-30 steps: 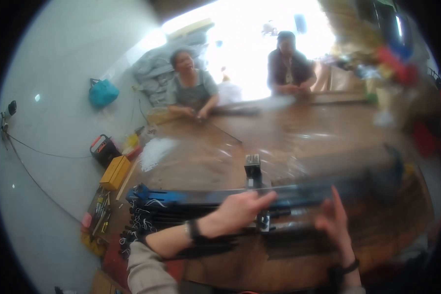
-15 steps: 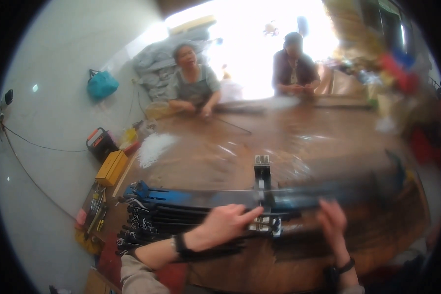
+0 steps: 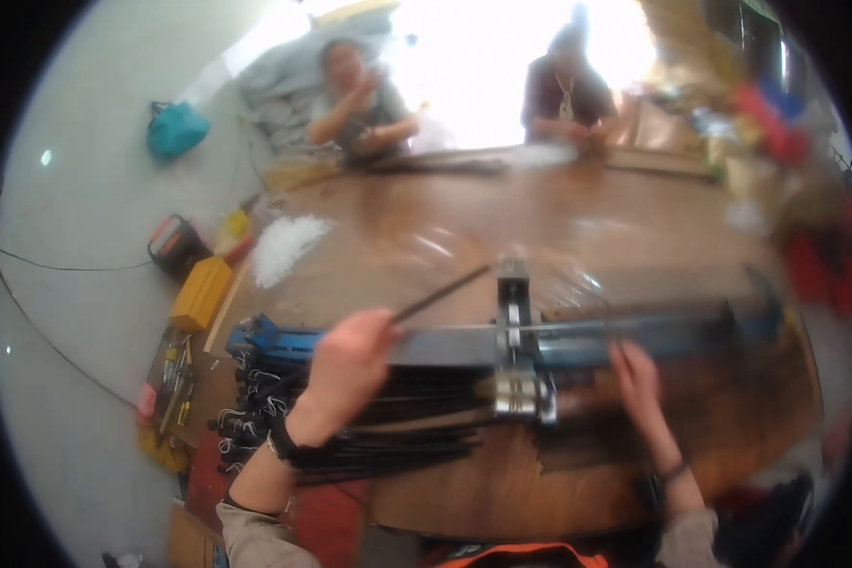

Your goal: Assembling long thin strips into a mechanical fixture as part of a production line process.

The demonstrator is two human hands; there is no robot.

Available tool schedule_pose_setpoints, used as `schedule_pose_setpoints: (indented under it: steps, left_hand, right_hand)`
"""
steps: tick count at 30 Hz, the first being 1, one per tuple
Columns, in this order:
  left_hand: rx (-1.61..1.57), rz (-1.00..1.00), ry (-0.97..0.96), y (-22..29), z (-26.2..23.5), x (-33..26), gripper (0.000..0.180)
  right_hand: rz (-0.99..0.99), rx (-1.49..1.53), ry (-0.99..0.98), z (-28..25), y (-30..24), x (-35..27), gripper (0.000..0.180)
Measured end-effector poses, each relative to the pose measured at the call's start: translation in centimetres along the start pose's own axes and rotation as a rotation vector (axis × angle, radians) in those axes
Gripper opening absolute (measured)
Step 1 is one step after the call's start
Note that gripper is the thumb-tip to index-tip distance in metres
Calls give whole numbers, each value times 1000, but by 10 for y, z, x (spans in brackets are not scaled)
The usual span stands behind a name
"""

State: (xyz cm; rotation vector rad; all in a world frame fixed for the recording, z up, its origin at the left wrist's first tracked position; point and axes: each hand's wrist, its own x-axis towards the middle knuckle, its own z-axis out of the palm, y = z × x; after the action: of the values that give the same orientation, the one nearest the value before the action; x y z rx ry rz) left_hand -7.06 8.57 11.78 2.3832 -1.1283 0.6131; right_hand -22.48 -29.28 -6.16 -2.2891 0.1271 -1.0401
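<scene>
My left hand (image 3: 350, 364) is closed around a thin black rod (image 3: 445, 292), which slants up and to the right above a long metal and blue rail fixture (image 3: 435, 346). Beneath that hand lies a bundle of black rods (image 3: 417, 440), with white cords at their left ends. My right hand (image 3: 639, 383) is at the near edge of the rail's right part; motion blurs its fingers, so whether they hold anything is unclear. Between the hands, a black and silver clamp-like block (image 3: 523, 393) sits across the rail.
Two people sit at the far side of the brown table (image 3: 426, 213). A white pile (image 3: 289, 248) lies at far left, near a yellow box (image 3: 202, 293) and hand tools (image 3: 172, 379). More dark rods (image 3: 596, 445) lie at the near right.
My left hand has moved left from the clamp block and now holds a slanted black rod. My right hand remains near the rail. The far-left person has raised a hand. The view has shifted.
</scene>
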Motion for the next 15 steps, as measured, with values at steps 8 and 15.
schedule_pose_setpoints:
  steps: [8, 15]
  left_hand:
    - [-68, -167, 81, -20, -15, -28, 19]
    - [-86, -344, -51, -37, -17, -64, 21]
  right_hand:
    - [-193, 397, -254, 86, -74, 110, 21]
    - [-134, 520, -353, 105, -83, 114, 18]
